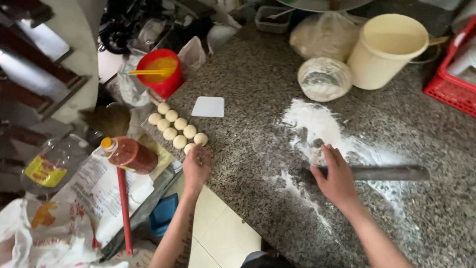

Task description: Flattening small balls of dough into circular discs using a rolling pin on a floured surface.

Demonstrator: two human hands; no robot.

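A dough ball (190, 147) is covered by the loosely curled left hand (197, 166); the rolling pin (382, 172) is pressed under the flat, spread right hand (337, 177) on the floured counter (258, 99)

Both forearms bare to the frame edge; no sleeves in view. Left hand (196, 166) and right hand (337, 177) bare: no gloves, rings, watch or wristbands seen. Dark lettering-like marking runs along the inner left forearm (184, 238), too blurred to make out. Dark cloth at the bottom edge, probably trousers (260, 259).
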